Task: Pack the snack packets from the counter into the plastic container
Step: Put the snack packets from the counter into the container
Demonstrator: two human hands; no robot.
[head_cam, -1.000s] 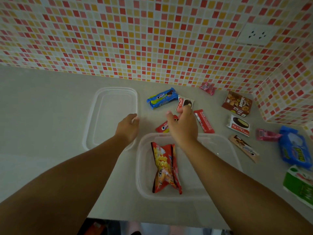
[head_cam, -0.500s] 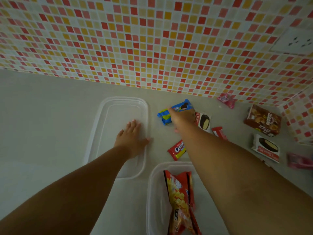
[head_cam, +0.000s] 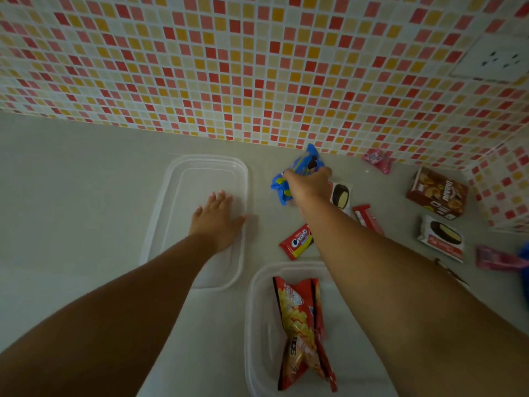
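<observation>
The fingers of the right hand point(head_cam: 307, 186) were curled tight around the blue biscuit packet point(head_cam: 297, 170), which stood tipped up with its far end off the bench point(head_cam: 71, 173), so the pick looked made but the carry not yet begun. The left hand point(head_cam: 217, 217) lay flat with its fingers spread and holding nothing, pressed on the clear lid point(head_cam: 197, 167) to the left of the plastic container point(head_cam: 254, 310).

Taking that container as the landmark: inside it lay only one red and yellow crisp bag point(head_cam: 300, 333). Just beyond its far rim lay a red cream-biscuit packet point(head_cam: 296, 242). Farther beyond, partly hidden by the right arm, were a white pie packet point(head_cam: 340, 194) and a red stick packet point(head_cam: 365, 214). Well to its right lay a brown box point(head_cam: 436, 193), a second white pie packet point(head_cam: 442, 237) and two pink packets, one by the tiled wall point(head_cam: 378, 160) and one at the frame's right edge point(head_cam: 498, 257).

By this count the packing was barely started: one item in, one in hand, at least seven left.
</observation>
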